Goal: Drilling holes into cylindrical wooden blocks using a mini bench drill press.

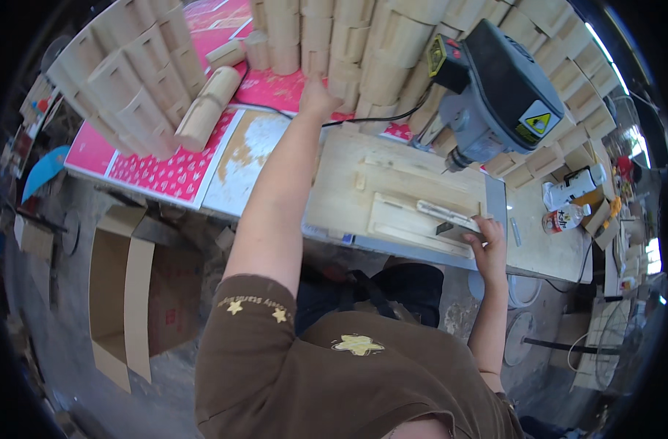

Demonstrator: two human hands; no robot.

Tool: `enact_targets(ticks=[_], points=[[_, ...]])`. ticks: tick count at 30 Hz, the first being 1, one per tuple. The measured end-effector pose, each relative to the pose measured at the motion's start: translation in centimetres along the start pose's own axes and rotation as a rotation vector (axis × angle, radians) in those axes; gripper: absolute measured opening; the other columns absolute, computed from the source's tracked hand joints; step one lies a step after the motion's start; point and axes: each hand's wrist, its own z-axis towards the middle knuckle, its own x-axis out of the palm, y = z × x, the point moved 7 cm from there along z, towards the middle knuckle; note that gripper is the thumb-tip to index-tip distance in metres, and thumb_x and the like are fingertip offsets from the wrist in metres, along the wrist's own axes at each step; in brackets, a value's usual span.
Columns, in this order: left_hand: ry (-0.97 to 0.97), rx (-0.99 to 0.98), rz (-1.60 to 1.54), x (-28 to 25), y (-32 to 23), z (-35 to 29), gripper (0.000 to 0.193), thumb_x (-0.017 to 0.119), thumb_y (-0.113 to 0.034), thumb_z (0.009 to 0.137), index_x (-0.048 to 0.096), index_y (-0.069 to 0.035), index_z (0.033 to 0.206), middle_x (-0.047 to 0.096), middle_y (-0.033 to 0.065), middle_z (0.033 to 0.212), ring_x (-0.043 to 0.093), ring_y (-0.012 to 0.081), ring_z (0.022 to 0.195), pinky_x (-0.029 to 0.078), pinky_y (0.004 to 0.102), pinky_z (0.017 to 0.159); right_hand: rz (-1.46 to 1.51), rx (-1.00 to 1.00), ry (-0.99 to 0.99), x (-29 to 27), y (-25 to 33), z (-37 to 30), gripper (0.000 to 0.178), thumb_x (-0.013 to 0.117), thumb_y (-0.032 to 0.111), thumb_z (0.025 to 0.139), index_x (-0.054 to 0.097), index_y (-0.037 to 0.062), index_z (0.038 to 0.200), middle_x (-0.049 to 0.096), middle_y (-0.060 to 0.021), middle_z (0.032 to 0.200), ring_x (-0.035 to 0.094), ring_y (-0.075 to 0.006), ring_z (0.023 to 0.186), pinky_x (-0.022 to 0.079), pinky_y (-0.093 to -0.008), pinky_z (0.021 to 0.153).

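My left hand [319, 99] reaches across the table to the foot of a stacked column of pale wooden blocks [315, 61]. Its fingers are at the lowest block, with the thumb spread away to the right; the fingertips are hard to make out. On the right, my right hand [489, 245] is closed around the end of a narrow wooden strip [448, 214] with a dark flat piece at its underside. That strip lies over a wooden board fixture [399, 185] with raised strips. Above the fixture's right part hangs a drill press [495, 102], its chuck pointing down.
Tall stacks of rounded wooden blocks [133, 80] line the table's back and left. One loose block [208, 108] lies on the pink covering. A black cable [381, 118] crosses behind the fixture. A bottle [565, 218] stands at right; an open cardboard box [140, 293] sits lower left.
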Motion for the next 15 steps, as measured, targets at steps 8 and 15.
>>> enact_targets(ticks=[8, 15], points=[[0.035, -0.125, -0.139, 6.9, 3.0, 3.2, 0.081, 0.080, -0.012, 0.052, 0.043, 0.000, 0.123, 0.058, 0.0204, 0.113, 0.056, 0.0340, 0.108, 0.044, 0.0386, 0.094, 0.015, 0.012, 0.015, -0.5, 0.0, 0.2, 0.035, 0.070, 0.004, 0.064, 0.061, 0.0067, 0.098, 0.057, -0.0095, 0.085, 0.050, -0.0310, 0.085, 0.041, -0.0392, 0.076], [-0.039, -0.062, -0.176, 1.2, -0.8, -1.7, 0.087, 0.081, -0.021, 0.057, 0.037, 0.002, 0.128, 0.048, 0.0223, 0.124, 0.047, 0.0314, 0.118, 0.040, 0.0355, 0.098, 0.000, 0.051, 0.054, 0.4, -1.1, -0.6, 0.041, 0.069, 0.009, 0.070, 0.060, 0.0056, 0.109, 0.060, -0.0117, 0.096, 0.050, -0.0321, 0.095, 0.038, -0.0393, 0.087]])
